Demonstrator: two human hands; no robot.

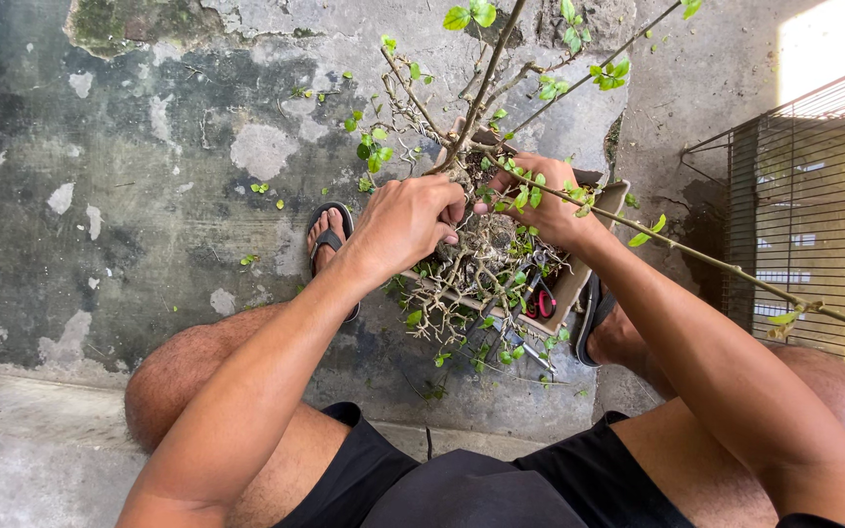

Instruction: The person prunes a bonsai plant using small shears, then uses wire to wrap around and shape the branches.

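Observation:
A small woody plant (481,93) with thin bare branches and sparse green leaves grows from a rectangular tan pot (569,284) on the concrete floor between my feet. My left hand (403,223) is curled around the lower trunk near the root mass, fingers pinched at the bark. My right hand (540,200) grips the trunk base from the other side, partly hidden by leaves. A red-handled tool (543,301) lies inside the pot near its front edge. One long branch (735,274) stretches right over my right forearm.
A wire cage (814,215) stands at the right. My sandalled left foot (330,235) rests left of the pot, and my right foot (594,323) is beside it. Cut leaves are scattered over the stained concrete floor (149,196). A low step runs under my knees.

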